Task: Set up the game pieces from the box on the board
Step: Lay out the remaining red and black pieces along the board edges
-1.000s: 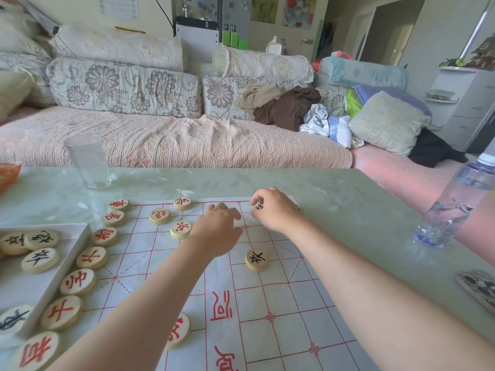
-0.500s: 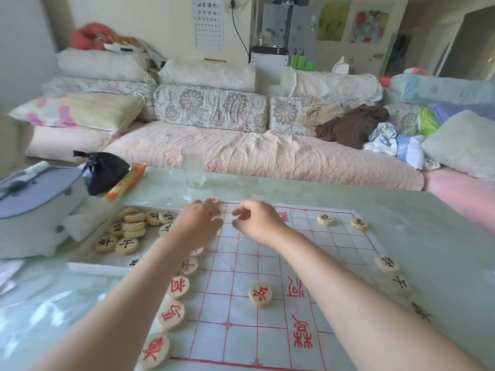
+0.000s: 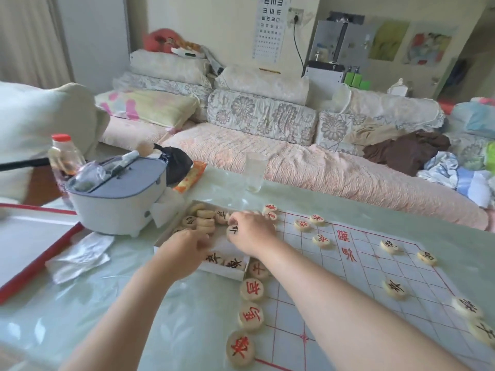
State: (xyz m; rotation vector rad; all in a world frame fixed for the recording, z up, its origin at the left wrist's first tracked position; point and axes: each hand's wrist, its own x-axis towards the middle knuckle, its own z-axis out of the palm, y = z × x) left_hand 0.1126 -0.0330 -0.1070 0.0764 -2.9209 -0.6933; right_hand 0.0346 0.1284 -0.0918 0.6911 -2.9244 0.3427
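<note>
A white board (image 3: pixel 375 266) with a red grid lies on the table. Round wooden pieces with red marks line its left edge, such as one piece (image 3: pixel 251 290). Pieces with black marks (image 3: pixel 394 288) sit on its right side. The shallow white box (image 3: pixel 233 274) stands left of the board and holds several black-marked pieces (image 3: pixel 205 223). Both hands are over the box. My right hand (image 3: pixel 253 231) pinches a black-marked piece (image 3: pixel 233 231) at its fingertips. My left hand (image 3: pixel 184 250) reaches into the box with curled fingers; what they touch is hidden.
A white and blue appliance (image 3: pixel 117 194) stands left of the box, with a crumpled plastic wrapper (image 3: pixel 80 255) in front and a red-rimmed tray (image 3: pixel 32 236) further left. A drinking glass (image 3: pixel 255 171) stands near the table's far edge. A sofa lies beyond.
Both hands moved left from the board's far edge to the box. My right hand has picked up a black-marked piece. The view swung left.
</note>
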